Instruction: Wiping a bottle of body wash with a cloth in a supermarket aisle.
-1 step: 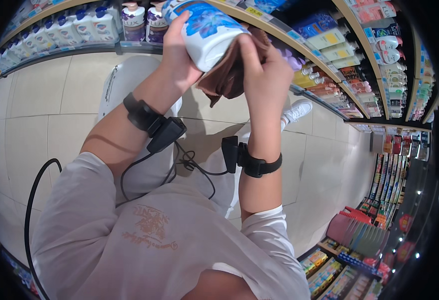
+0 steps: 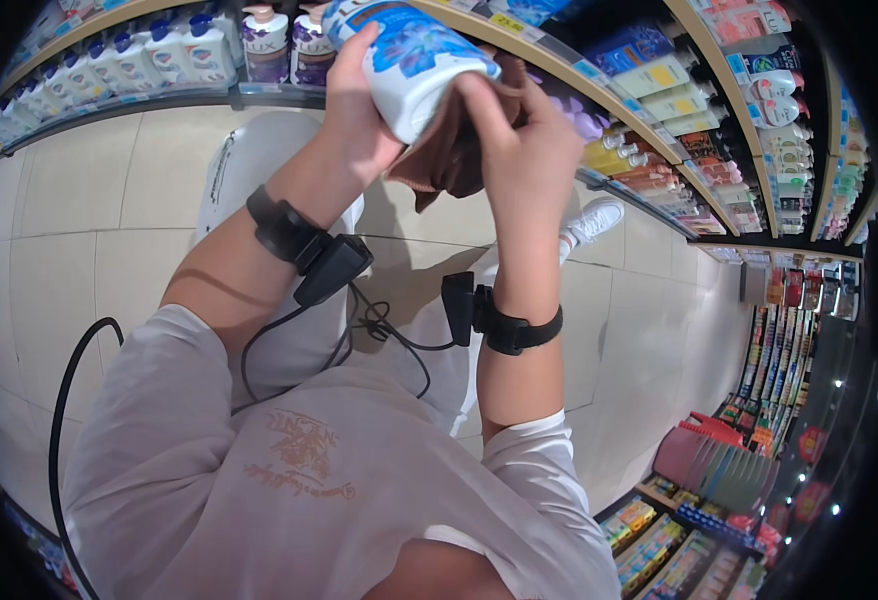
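My left hand (image 2: 351, 105) is wrapped round a white bottle (image 2: 404, 60) with a blue flower on its label. The bottle is tilted, its base toward me and its far end cut off by the upper picture edge. In my right hand (image 2: 529, 135) a brown cloth (image 2: 444, 160) is pinched between thumb and fingers. Folds of the cloth touch the bottle's lower right side and hang below it. Some of the right fingers are hidden behind the cloth.
A shelf of white pump bottles (image 2: 164, 50) with blue tops stands at the far left, beside purple-and-white bottles (image 2: 264, 45). Slanting shelves of bottles (image 2: 669, 100) run along the right. Black cables (image 2: 379, 325) hang between my wrist straps. A red-and-grey basket stack (image 2: 714, 465) stands lower right.
My right hand and the brown cloth have shifted slightly left along the bottle's base. My left hand and the bottle stay in place.
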`<state>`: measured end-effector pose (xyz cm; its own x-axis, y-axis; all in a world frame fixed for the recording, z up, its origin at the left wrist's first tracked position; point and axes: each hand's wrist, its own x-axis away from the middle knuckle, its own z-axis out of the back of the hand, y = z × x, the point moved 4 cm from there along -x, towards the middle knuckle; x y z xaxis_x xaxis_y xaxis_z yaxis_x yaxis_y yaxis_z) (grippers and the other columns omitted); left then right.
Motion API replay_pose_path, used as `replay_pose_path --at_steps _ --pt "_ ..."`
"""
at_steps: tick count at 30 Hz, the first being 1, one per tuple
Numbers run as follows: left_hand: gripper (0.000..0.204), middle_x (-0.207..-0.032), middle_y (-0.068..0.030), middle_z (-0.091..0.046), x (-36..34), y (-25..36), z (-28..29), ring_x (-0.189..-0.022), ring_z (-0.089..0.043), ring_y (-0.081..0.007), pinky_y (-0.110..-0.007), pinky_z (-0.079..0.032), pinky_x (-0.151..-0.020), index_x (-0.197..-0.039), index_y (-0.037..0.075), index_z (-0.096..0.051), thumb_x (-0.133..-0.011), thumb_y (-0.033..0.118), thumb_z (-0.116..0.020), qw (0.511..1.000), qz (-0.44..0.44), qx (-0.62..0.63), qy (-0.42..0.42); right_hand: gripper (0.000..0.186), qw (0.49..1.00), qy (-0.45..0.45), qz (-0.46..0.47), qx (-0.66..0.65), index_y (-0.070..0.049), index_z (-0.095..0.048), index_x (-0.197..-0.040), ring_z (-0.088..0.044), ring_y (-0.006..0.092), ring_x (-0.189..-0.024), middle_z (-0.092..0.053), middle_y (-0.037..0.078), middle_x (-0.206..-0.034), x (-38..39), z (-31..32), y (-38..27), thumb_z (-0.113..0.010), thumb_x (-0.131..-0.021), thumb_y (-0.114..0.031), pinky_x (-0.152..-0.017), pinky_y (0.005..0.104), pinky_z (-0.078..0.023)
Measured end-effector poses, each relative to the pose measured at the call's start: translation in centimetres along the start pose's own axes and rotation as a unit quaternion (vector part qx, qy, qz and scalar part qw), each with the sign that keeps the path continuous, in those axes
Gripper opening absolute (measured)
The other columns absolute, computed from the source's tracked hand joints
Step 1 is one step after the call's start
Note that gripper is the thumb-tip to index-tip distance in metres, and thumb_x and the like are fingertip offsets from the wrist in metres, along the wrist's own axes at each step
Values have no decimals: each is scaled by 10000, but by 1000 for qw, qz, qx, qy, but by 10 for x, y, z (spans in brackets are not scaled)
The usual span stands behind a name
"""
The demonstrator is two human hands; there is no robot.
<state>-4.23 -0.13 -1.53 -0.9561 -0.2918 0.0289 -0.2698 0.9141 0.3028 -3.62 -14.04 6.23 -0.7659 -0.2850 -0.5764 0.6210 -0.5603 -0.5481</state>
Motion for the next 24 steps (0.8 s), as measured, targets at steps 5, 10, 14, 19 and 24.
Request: replay_pose_path --at_steps 5,10,14,19,24 --pt "474 -1180 -157 -653 1 -3 -1 -1085 -646 -303 -430 -497 -996 -1242 13 -536 -987 401 -440 1000 15 -9 14 381 996 16 -64 -55 -5 -733 -990 -677 254 -635 -709 148 -750 0 4 6 -763 -839 -354 -637 332 -517" --pt "456 -1144 -131 -670 -2 -1 2 -1048 -657 -261 -398 -495 -988 -1222 29 -554 -980 403 -456 999 -22 -28 36 527 992 -3 -41 -122 29 -668 -1056 -656 295 -833 -680 172 -899 4 -13 5 -838 -745 -361 -771 363 -508" --pt "444 -1120 -112 -680 0 4 8 -1011 -666 -242 -372 -501 -954 -1179 32 -581 -968 409 -481 997 46 -40 43 932 994 -20 19 -102 48 -419 -1352 -507 306 -1203 -513 208 -1257 22 -32 -2 -912 -644 -305 -1027 395 -403" --pt "465 -1136 -131 -672 -1 10 9 -1029 -663 -267 -397 -506 -963 -1202 27 -568 -967 419 -485 998 17 -48 41 926 992 -18 18 -125 55 -402 -1359 -478 326 -1239 -477 217 -1283 22 -42 2 -900 -664 -303 -1057 405 -381" --pt "447 -1137 -142 -666 4 7 5 -1044 -654 -280 -408 -507 -962 -1206 22 -556 -972 394 -475 1000 15 -8 25 903 976 -14 -83 -203 49 -401 -1351 -490 388 -1165 -447 239 -1262 14 -46 8 -871 -694 -356 -983 422 -429"
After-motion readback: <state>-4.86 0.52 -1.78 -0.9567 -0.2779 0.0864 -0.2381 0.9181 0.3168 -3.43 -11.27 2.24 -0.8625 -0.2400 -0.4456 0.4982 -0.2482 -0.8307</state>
